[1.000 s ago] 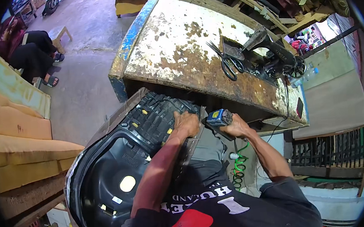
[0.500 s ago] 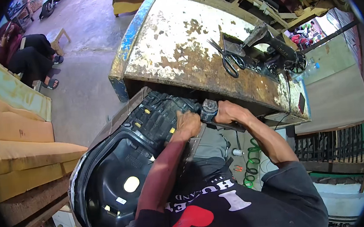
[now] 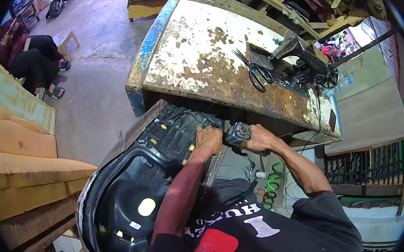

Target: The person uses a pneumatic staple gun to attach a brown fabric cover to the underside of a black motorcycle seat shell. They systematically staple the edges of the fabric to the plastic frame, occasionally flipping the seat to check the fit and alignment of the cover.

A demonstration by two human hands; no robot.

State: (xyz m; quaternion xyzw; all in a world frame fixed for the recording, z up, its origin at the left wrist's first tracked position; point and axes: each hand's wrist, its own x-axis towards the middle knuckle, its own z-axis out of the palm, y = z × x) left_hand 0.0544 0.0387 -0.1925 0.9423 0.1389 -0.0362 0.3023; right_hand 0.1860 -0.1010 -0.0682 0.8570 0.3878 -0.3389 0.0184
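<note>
A motorcycle seat point(image 3: 120, 205) lies underside up across my lap, its black plastic base showing, with yellowish pads and a grey cover edge around the rim. My left hand point(image 3: 209, 140) grips the ribbed narrow end, fingers curled down onto the base near the cover's edge. Just right of it, my right hand point(image 3: 259, 138) is closed around a black and blue staple gun point(image 3: 237, 133). The gun's head is by the rim of the seat's narrow end; whether it touches is hard to tell. Its handle is mostly hidden under my hand.
A worn workbench point(image 3: 191, 55) stands right ahead, carrying scissors point(image 3: 258, 73) and a black sewing machine point(image 3: 309, 61). A green coiled hose point(image 3: 271, 187) hangs at my right. Orange foam cushions point(image 3: 27, 160) are stacked at left. Another person point(image 3: 37, 58) sits at far left.
The staple gun has turned in my right hand and shifted slightly right and down, away from my left hand. My left hand keeps its place on the seat. The view has moved a little.
</note>
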